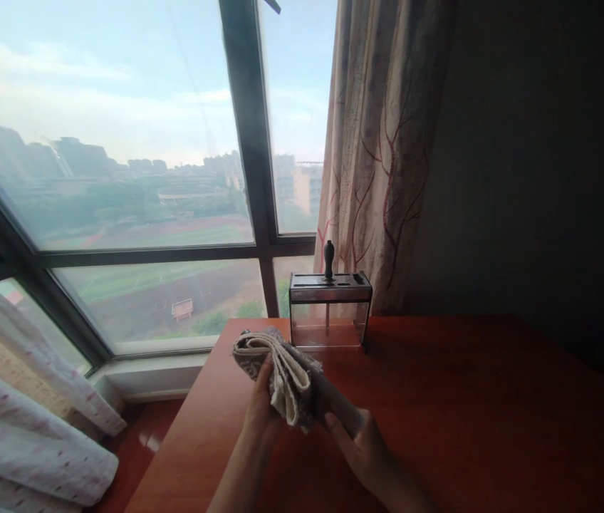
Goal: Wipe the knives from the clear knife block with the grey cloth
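My left hand (263,399) is closed round a folded grey-and-cream cloth (280,370), with the thumb lying on top. The cloth is doubled over in loose layers and has frayed edges. My right hand (367,445) grips the near end of a long, flat, grey knife-like tool (337,405). Its far part runs in under the cloth, so I cannot make out its full shape. Both hands are above the table's near part. Beyond them stands a clear-sided knife block (330,288) with a slotted top, and one black handle (328,258) sticks up out of it.
The reddish-brown wooden table (441,399) extends to the right. Large windows (147,178) with dark frames rise behind and to the left. A patterned curtain (382,142) hangs behind the block, and a white curtain (29,420) hangs at lower left. The dark wall is at right.
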Demonstrator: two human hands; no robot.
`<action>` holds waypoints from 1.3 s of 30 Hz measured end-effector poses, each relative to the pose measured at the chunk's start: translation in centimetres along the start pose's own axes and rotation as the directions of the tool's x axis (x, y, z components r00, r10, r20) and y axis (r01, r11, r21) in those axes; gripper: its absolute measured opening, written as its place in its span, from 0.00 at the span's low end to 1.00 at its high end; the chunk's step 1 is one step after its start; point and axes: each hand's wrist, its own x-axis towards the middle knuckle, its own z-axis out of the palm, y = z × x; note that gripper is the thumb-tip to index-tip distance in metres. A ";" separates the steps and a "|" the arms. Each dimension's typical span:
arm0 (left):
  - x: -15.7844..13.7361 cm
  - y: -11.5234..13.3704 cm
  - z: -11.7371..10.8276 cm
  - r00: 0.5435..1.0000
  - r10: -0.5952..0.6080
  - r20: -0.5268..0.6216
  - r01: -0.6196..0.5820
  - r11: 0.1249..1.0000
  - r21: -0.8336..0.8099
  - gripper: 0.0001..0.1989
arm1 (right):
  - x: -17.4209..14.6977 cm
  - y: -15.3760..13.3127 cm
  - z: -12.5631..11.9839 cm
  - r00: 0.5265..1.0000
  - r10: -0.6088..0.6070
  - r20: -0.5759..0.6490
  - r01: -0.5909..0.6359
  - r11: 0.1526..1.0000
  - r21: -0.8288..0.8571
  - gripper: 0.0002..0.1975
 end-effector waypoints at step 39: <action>-0.2 2.8 -0.4 0.999 0.002 -0.034 0.005 0.982 0.186 0.07 | 1.5 -0.2 -1.4 0.836 -0.494 0.238 0.517 0.565 -0.643 0.13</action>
